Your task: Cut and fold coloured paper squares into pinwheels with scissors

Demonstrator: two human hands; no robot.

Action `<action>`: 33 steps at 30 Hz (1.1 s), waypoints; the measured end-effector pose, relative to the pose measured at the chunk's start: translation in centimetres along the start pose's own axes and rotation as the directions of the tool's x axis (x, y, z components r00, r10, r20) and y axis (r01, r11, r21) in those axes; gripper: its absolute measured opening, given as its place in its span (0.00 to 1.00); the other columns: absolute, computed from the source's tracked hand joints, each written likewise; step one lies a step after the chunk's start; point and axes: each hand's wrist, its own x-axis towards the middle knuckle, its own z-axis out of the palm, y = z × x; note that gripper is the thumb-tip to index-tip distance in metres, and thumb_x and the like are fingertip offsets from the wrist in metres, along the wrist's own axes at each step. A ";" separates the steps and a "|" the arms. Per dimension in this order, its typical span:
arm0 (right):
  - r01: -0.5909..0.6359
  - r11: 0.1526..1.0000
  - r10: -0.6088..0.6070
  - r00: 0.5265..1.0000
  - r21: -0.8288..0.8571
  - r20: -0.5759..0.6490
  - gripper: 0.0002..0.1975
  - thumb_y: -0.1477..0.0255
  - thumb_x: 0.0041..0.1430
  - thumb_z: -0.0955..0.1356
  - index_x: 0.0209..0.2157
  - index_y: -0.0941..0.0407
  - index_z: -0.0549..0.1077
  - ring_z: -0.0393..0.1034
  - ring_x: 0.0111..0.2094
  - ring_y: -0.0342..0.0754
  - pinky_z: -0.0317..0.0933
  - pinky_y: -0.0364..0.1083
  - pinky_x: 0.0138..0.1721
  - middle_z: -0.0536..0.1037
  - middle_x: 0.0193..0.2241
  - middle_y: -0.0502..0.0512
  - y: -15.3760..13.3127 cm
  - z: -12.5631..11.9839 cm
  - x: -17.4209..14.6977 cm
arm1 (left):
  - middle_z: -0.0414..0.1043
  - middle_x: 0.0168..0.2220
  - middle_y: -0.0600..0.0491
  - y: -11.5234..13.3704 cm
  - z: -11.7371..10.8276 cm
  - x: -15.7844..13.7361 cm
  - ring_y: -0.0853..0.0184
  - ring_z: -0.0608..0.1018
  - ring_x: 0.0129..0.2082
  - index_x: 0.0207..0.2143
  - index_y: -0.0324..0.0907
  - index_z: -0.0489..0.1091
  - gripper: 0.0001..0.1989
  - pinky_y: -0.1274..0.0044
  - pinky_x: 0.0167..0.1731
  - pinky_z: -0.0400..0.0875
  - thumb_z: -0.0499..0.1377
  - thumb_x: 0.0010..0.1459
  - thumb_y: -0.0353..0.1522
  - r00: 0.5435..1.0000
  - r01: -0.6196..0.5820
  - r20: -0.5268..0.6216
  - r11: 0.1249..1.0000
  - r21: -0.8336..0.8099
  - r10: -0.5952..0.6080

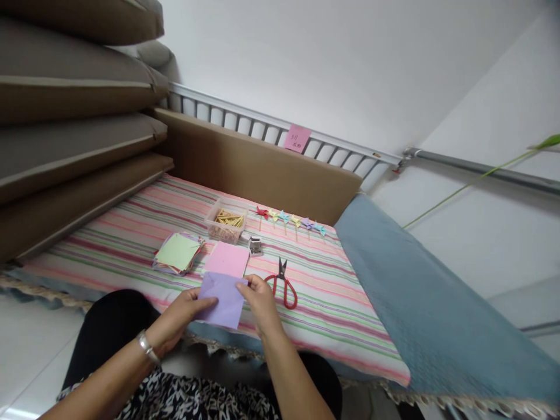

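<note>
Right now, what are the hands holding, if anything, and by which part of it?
A purple paper sheet, pinched at its left edge by the left hand and near its upper right corner by the right hand.

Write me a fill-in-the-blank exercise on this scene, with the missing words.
1. The left hand and right hand hold a ____ sheet.
2. The scissors are ____-handled.
3. The lined-up pinwheels number ____.
4. The cloth beneath them is patterned with ____.

Missing words: purple; red; six; stripes.
</note>
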 end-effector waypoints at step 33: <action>0.696 0.405 -0.496 0.712 -0.592 0.498 0.07 0.77 0.55 0.64 0.36 0.55 0.71 0.59 0.52 0.49 0.52 0.51 0.55 0.69 0.48 0.56 0.0 -1.4 -8.3 | 0.76 0.25 0.48 -0.3 1.3 -2.0 0.66 0.75 0.24 0.30 0.33 0.73 0.12 0.77 0.28 0.68 0.63 0.44 0.33 0.995 0.098 0.047 0.976 -0.193 -0.091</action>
